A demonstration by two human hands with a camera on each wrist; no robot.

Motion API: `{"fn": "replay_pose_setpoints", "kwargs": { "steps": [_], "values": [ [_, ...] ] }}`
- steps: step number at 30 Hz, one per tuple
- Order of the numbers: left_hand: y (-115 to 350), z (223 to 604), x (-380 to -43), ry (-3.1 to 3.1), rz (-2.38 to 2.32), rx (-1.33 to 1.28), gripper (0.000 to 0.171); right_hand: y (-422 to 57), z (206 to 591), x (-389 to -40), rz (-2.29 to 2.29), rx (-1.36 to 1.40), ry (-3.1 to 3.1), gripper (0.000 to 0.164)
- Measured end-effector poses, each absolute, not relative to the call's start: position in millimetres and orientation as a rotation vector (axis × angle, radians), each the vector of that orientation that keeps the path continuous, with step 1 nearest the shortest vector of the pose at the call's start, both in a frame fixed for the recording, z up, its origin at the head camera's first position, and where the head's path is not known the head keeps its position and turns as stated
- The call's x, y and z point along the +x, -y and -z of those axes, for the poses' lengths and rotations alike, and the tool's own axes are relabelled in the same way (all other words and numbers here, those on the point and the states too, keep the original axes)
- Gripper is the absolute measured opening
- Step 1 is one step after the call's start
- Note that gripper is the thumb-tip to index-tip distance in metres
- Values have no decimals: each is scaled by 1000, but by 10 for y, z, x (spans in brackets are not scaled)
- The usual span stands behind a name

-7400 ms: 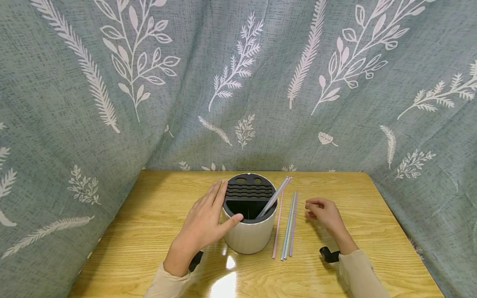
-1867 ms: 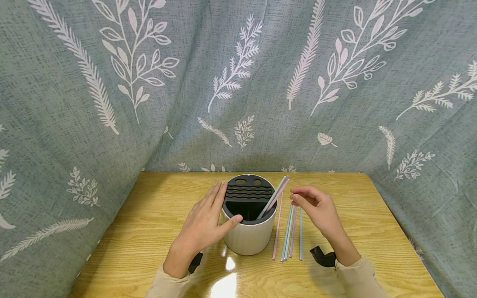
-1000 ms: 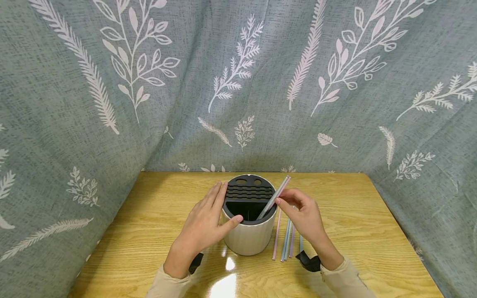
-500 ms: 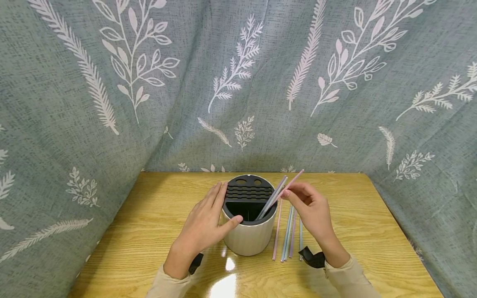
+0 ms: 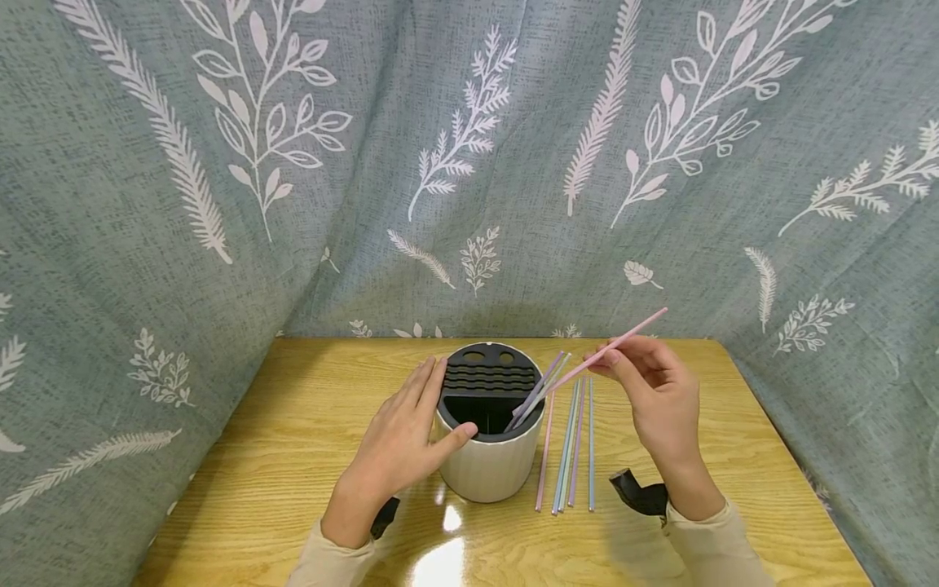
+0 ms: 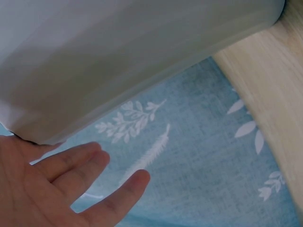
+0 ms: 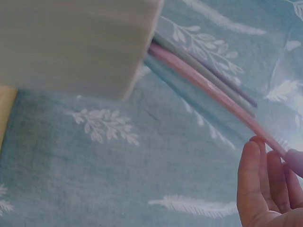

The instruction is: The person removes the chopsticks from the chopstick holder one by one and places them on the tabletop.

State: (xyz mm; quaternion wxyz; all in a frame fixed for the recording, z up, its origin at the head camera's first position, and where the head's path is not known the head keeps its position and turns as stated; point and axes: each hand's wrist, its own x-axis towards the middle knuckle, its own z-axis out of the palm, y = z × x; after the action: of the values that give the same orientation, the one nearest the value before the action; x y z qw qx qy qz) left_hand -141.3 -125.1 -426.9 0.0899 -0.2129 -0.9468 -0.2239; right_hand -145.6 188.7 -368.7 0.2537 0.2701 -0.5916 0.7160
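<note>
Change: right hand [image 5: 656,387] has lifted pink straw [image 5: 623,340] higher, lower end inside holder [image 5: 491,444].
Right grip: pinches straw.
Left hand [image 5: 399,444]: flat against holder, fingers straight.

The pink straw's [image 5: 587,365] lower end is hidden inside the white holder [image 5: 490,465]. In the left wrist view the holder [image 6: 123,56] is cut off by the frame, and blurred in the right wrist view.

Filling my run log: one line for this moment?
left hand steadies holder | right hand pinches pink straw | tip in holder
</note>
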Motion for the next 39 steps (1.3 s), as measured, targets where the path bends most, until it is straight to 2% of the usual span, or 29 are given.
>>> {"fn": "replay_pose_setpoints", "kwargs": {
  "steps": [11,17,27,33,39],
  "values": [
    [1253,4258,-1413,2828,665,-632,94,-2133,3507,-1442,-2213,702,1182,14],
    [1253,4251,-1419,2829,666,-632,94,-2294,3557,-1429,-2225,618,1233,12],
    [1248,4254,-1417,2837,678,-635,95,-2536,4223,-1664,-1996,143,2182,25],
    [1248,4253,-1419,2835,682,-632,94,-2551,4592,-1838,-2014,-59,2414,30],
    [1252,4251,-1419,2841,691,-628,94,-2565,4893,-1968,-2059,-128,2522,34]
  ]
}}
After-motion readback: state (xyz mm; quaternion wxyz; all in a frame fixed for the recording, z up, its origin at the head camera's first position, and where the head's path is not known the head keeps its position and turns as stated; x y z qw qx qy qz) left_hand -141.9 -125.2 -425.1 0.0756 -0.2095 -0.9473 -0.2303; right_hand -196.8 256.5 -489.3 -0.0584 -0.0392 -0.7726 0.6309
